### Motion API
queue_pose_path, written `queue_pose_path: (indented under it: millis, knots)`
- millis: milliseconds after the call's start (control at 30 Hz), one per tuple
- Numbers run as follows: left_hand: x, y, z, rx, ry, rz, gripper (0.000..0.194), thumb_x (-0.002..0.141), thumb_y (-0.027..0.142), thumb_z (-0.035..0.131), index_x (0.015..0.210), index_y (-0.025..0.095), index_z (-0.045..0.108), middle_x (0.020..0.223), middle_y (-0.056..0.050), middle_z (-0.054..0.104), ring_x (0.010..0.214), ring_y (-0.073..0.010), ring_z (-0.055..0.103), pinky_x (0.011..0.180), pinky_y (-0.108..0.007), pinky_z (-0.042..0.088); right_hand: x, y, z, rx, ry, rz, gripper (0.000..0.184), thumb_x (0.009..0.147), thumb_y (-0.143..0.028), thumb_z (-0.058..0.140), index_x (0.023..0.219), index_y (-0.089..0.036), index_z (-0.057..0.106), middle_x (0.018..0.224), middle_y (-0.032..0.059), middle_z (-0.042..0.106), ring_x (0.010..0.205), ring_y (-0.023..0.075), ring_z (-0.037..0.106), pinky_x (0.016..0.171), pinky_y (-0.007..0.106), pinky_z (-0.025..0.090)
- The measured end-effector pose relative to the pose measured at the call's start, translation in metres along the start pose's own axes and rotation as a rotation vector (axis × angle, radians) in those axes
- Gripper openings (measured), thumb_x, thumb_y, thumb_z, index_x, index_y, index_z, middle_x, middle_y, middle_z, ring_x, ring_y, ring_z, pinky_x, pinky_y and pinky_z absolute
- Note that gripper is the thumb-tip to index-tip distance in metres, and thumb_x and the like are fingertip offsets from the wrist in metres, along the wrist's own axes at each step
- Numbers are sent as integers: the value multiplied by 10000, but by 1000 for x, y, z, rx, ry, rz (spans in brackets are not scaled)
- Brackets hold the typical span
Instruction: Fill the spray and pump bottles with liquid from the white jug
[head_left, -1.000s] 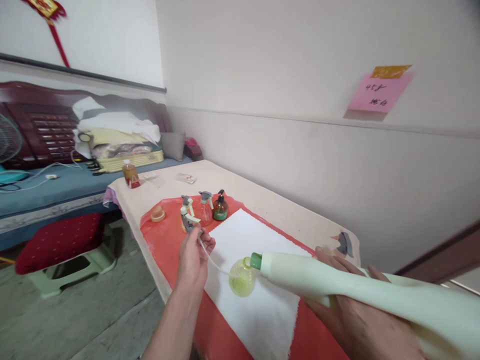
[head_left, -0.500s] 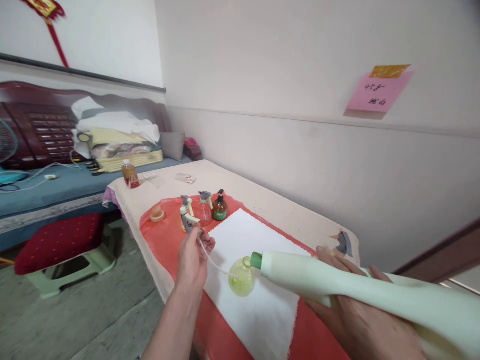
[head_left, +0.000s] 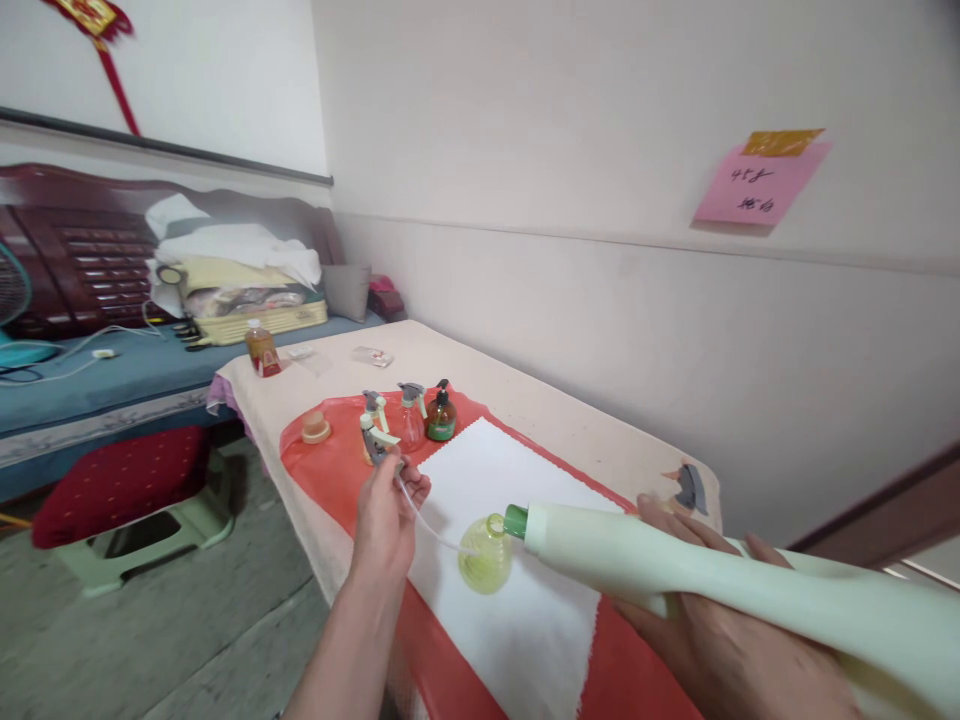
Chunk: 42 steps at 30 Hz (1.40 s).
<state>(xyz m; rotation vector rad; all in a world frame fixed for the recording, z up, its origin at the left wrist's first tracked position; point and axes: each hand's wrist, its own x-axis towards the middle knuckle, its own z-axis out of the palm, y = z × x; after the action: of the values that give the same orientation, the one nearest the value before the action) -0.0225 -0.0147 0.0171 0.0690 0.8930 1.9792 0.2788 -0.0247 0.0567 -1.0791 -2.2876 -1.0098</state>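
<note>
My left hand is closed on a grey and pale green spray trigger head, whose thin clear tube curves down to the right. Below the tube's end, a round yellow-green bottle stands uncapped on a white cloth. From the right, my right hand grips a large pale green bottle, tilted almost level. Its green spout is right at the small bottle's mouth; whether they touch I cannot tell. No stream of liquid can be made out.
Behind my left hand stand a pink spray bottle, another sprayer and a brown pump bottle on the red sheet. A round beige lid lies left. An amber bottle is farther back. A red stool stands beside the table.
</note>
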Motion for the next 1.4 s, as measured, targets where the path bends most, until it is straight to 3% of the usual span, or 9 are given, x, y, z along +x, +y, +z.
queue_pose_path:
  millis: [167, 667, 767, 967, 1200, 1400]
  knots:
    - [-1, 0, 0, 7, 6, 7, 126, 797, 270, 680, 804, 168, 606, 630, 18, 552, 565, -107, 555, 629, -252, 512, 3, 0, -3, -10, -8, -31, 387, 977, -314, 326, 1186, -196, 629, 1200, 152, 675, 1094, 334, 629, 951, 618, 416]
    - [-2, 0, 1, 13, 0, 7, 132, 804, 273, 672, 772, 166, 601, 606, 17, 539, 564, -112, 551, 624, -248, 510, 3, 3, -9, -31, -13, -51, 347, 967, -314, 371, 1155, -216, 646, 1242, 158, 650, 1106, 337, 612, 956, 628, 398]
    - [-1, 1, 2, 20, 1, 6, 140, 801, 278, 673, 758, 168, 598, 589, 18, 536, 554, -115, 550, 614, -247, 509, 3, 3, -9, -44, -6, -84, 341, 945, -244, 382, 1169, -201, 635, 1252, 159, 641, 1102, 341, 608, 954, 637, 400]
    - [0, 1, 2, 11, 16, 2, 128, 797, 269, 672, 766, 168, 601, 596, 18, 542, 550, -110, 549, 609, -243, 508, 0, 5, -10, -90, -4, -172, 535, 829, -27, 345, 1199, -325, 590, 1271, 153, 620, 1096, 364, 606, 910, 697, 393]
    - [-1, 1, 2, 12, 18, -3, 114, 817, 258, 651, 782, 164, 598, 605, 16, 537, 559, -110, 546, 612, -240, 508, -2, 7, -10, -97, -16, -196, 653, 790, 1, 373, 1322, -363, 478, 1279, 176, 591, 1122, 399, 584, 880, 706, 411]
    - [-1, 1, 2, 17, 11, 6, 132, 813, 265, 656, 758, 161, 595, 599, 12, 536, 563, -114, 548, 616, -244, 510, -5, 8, -10, -81, -38, -192, 604, 797, -18, 389, 1266, -365, 544, 1332, 150, 573, 1155, 392, 568, 931, 719, 368]
